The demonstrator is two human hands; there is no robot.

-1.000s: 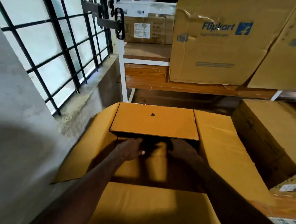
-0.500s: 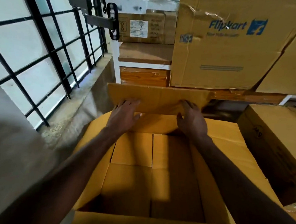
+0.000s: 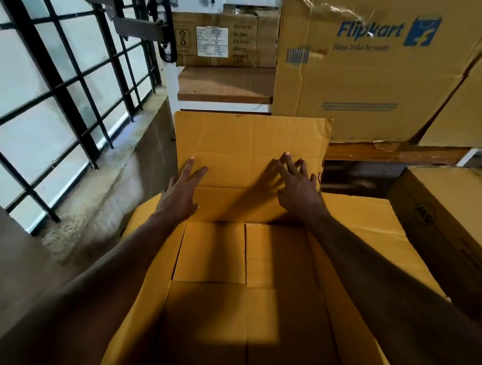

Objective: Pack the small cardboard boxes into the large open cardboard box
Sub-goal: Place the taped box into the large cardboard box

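Daylight enters through the barred window at left, interior dim, arms casting soft shadows into the large open cardboard box (wide-angle bending at edges, slight blur).

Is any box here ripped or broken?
Yes. The Flipkart box on the shelf is torn and crumpled along its top edge, near the barcode. The large open box under both hands looks fine.

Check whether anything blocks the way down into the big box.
Nothing visible does. Both hands, left and right, press the far flap back, leaving the big box open above the small boxes.
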